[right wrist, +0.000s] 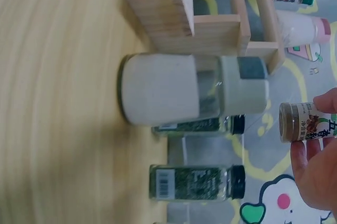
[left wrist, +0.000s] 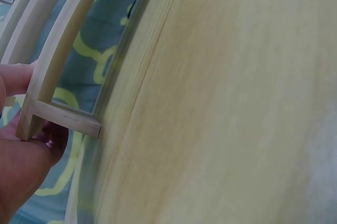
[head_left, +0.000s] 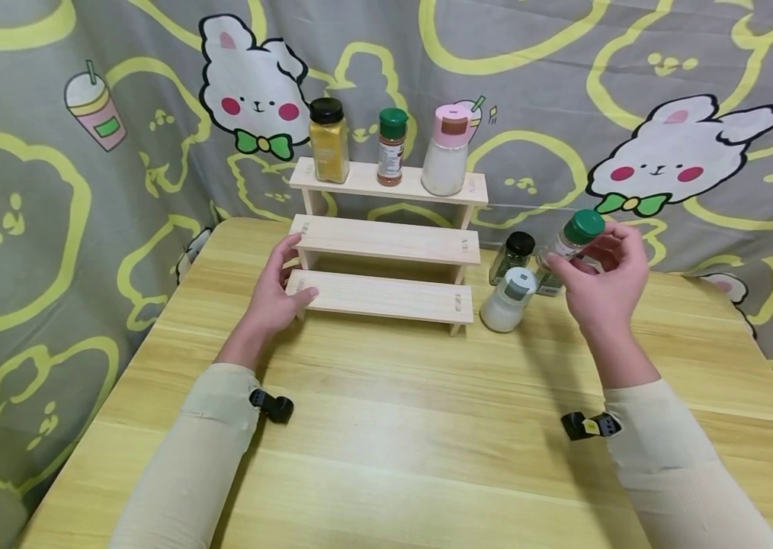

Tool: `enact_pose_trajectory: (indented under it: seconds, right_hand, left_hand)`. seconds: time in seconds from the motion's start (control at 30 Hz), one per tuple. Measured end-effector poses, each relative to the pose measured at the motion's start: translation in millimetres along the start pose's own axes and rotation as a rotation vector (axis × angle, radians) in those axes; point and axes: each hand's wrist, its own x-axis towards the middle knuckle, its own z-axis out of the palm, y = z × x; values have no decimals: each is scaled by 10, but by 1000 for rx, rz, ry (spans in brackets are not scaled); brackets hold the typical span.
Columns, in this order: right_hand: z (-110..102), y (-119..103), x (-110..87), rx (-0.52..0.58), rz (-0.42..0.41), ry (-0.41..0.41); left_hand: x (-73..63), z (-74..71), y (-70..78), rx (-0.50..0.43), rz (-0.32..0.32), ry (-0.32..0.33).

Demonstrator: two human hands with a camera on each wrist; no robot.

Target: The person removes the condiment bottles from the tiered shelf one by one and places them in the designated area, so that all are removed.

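Observation:
A three-tier wooden rack (head_left: 386,240) stands toward the back of the table. My left hand (head_left: 273,297) grips the left end of its lowest shelf, thumb on one side and fingers on the other; the left wrist view shows this hand (left wrist: 26,166) at the shelf end (left wrist: 34,103). To the right of the rack, my right hand (head_left: 609,286) holds a small spice jar (head_left: 561,245) with a green cap, tilted and raised off the table. Brown powder and a printed label show on this jar (right wrist: 308,121) in the right wrist view.
On the top shelf are a yellow-powder jar (head_left: 329,149), a green-capped jar (head_left: 391,149) and a pink-capped jar (head_left: 444,156). Right of the rack stand a white-filled shaker (head_left: 503,309) and two black-capped herb jars (right wrist: 189,182). A patterned curtain (head_left: 530,69) hangs behind.

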Motion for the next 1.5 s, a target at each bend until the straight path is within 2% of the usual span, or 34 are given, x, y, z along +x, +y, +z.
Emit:
enact_pose_trajectory:
  seconds: [0.33,0.5,0.73,0.9,1.07,1.37,1.5]
  right_hand:
    - [-153,202,-90,-13,61,15]
    - [-199,303,-132,-24,52,21]
    - [-267,465,-182,-37,114,31]
    - [-299,569,-225,-46,107,35]
    - [-320,641,-259,-88,103,26]
    - [-329,769,-286,-91,171,3]
    - [-334,811,-294,-133,195,-23]
  left_hand:
    - [-8,7,1,-6,-2,0]
    - [-14,6,-10,-3,2,6]
    - [-16,4,-11,0,4,4]
    - [-10,9,8,4,-3,7]
    - [-13,15,22,15,-5,6]
    - [-11,18,14,3,5,5]
    - [-8,14,9,1,4,3]
